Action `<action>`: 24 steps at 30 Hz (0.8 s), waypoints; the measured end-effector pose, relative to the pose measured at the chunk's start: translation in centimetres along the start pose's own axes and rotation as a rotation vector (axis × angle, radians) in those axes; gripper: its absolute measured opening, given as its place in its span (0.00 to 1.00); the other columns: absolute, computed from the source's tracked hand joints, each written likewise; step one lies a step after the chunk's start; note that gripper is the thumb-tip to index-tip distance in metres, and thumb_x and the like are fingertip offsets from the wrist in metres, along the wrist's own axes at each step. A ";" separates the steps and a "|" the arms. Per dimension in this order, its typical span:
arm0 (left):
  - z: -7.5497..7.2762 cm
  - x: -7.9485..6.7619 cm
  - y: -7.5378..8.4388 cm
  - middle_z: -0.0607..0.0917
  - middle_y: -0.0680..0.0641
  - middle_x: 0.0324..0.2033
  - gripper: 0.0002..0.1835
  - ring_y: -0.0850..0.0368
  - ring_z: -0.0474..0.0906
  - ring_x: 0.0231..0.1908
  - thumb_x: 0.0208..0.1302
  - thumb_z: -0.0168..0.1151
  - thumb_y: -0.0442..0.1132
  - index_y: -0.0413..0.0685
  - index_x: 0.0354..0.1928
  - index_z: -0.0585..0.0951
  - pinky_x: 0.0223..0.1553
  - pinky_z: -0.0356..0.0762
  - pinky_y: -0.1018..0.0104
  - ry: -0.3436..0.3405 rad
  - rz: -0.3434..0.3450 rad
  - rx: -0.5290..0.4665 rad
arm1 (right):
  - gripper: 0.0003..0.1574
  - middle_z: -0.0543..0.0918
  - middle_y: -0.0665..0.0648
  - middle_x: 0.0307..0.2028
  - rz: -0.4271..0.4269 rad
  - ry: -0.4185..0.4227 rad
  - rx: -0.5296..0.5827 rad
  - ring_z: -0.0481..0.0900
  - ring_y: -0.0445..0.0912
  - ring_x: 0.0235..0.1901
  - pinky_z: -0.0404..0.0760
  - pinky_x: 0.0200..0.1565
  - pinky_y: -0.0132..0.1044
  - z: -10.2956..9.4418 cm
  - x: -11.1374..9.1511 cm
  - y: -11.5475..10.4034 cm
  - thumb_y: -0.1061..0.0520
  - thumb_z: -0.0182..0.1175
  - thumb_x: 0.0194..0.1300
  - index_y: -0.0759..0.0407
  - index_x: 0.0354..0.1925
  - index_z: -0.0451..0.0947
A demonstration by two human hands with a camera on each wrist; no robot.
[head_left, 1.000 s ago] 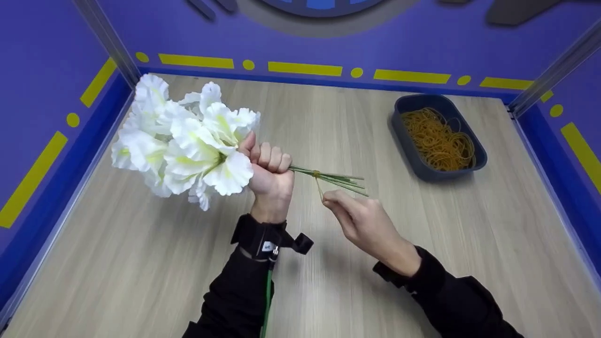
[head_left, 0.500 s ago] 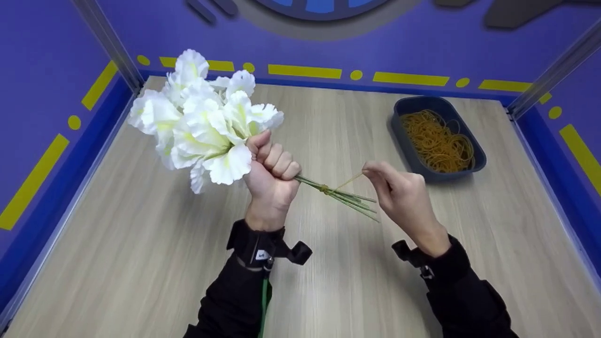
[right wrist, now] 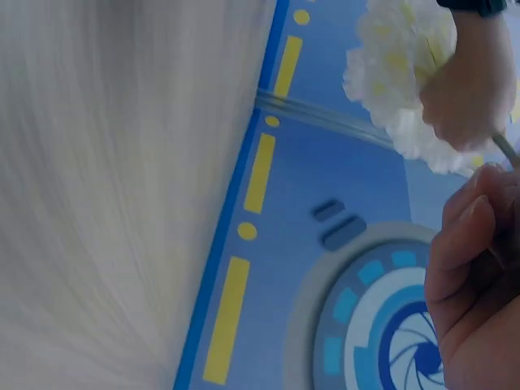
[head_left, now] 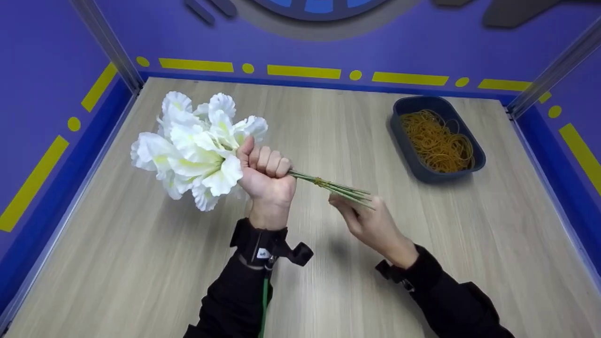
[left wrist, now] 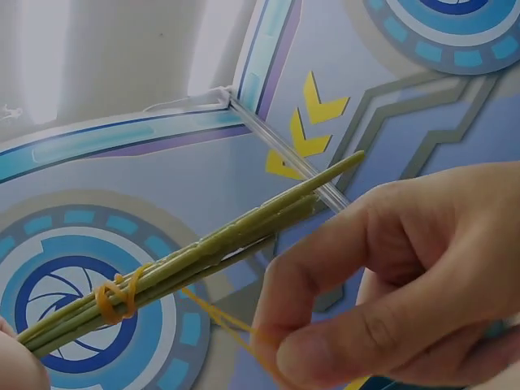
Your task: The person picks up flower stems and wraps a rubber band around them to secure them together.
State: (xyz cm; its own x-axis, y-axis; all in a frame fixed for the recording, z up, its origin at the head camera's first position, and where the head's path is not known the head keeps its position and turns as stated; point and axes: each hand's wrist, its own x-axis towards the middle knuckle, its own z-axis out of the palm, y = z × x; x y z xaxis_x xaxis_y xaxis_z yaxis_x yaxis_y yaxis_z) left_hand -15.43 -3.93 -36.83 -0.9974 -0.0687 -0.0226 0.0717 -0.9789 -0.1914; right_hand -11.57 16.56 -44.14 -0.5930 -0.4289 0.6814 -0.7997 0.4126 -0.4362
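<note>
A bunch of white artificial flowers [head_left: 192, 150] is in my left hand [head_left: 270, 183], whose fingers wrap round the stems just below the blooms. The green stems [head_left: 347, 191] stick out to the right of that fist. Partway along them a rubber band [left wrist: 118, 296] is wound round the bundle. A stretched loop of it runs to my right hand [left wrist: 382, 284], pinched between thumb and fingertip. In the head view the right hand [head_left: 368, 225] sits under the stem ends, which partly cover its fingers. The right wrist view shows little of its grip.
A dark blue plastic box [head_left: 407, 159] holding many loose rubber bands [head_left: 439, 141] stands at the table's back right. Blue panels with yellow marks [head_left: 305, 71] close off the table [head_left: 328, 291] at the back and both sides.
My right hand swung out to the right, drawing the band taut, then came back left and down under the stems. The left hand and flowers rose, then lowered again.
</note>
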 end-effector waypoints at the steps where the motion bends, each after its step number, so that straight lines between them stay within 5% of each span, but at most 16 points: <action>1: -0.1 0.1 0.0 0.48 0.59 0.13 0.26 0.67 0.41 0.13 0.79 0.36 0.41 0.56 0.16 0.49 0.15 0.38 0.74 -0.002 0.013 0.002 | 0.07 0.85 0.53 0.32 -0.010 0.009 0.023 0.74 0.38 0.23 0.76 0.27 0.31 0.6 -0.1 -0.2 0.65 0.62 0.70 0.62 0.45 0.84; 6: -0.9 0.9 0.4 0.48 0.59 0.12 0.27 0.67 0.41 0.13 0.80 0.35 0.41 0.56 0.16 0.49 0.14 0.38 0.74 -0.043 0.101 0.049 | 0.07 0.80 0.48 0.26 -0.061 0.034 0.012 0.68 0.34 0.17 0.74 0.22 0.25 1.8 -0.4 -1.9 0.60 0.55 0.76 0.60 0.45 0.80; 12: -1.0 1.0 0.5 0.48 0.58 0.12 0.27 0.67 0.41 0.12 0.80 0.31 0.40 0.56 0.16 0.48 0.13 0.38 0.74 -0.127 0.155 0.132 | 0.11 0.79 0.48 0.23 -0.088 0.102 -0.059 0.63 0.32 0.14 0.69 0.17 0.23 -0.7 0.0 -3.4 0.58 0.54 0.77 0.62 0.44 0.81; 16: -0.9 0.8 0.2 0.48 0.58 0.12 0.26 0.67 0.41 0.13 0.80 0.29 0.38 0.56 0.16 0.48 0.13 0.38 0.75 -0.172 0.125 0.196 | 0.05 0.76 0.48 0.21 0.016 0.123 0.022 0.61 0.33 0.14 0.64 0.16 0.24 -3.3 0.5 -3.2 0.65 0.60 0.72 0.62 0.42 0.82; 20: -0.8 0.5 0.0 0.48 0.58 0.12 0.24 0.67 0.40 0.13 0.79 0.26 0.37 0.55 0.17 0.48 0.14 0.38 0.75 -0.214 0.058 0.246 | 0.13 0.72 0.46 0.18 0.179 0.091 0.108 0.60 0.33 0.14 0.59 0.16 0.26 -5.1 0.8 -2.6 0.74 0.63 0.64 0.60 0.42 0.82; 24: -0.5 0.3 -0.1 0.47 0.58 0.12 0.24 0.67 0.40 0.13 0.78 0.26 0.38 0.55 0.17 0.48 0.15 0.37 0.75 -0.211 0.006 0.210 | 0.12 0.70 0.44 0.16 0.278 0.057 0.094 0.59 0.33 0.13 0.56 0.13 0.26 -6.2 0.9 -1.9 0.73 0.62 0.66 0.59 0.41 0.82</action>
State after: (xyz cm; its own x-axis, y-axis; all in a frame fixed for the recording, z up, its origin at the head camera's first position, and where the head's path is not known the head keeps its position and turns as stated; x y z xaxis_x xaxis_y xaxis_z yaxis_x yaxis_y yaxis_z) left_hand -15.73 -3.73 -37.35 -0.9783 -0.0911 0.1859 0.0958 -0.9953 0.0163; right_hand -9.98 20.34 -39.07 -0.7865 -0.2629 0.5588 -0.6140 0.4306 -0.6616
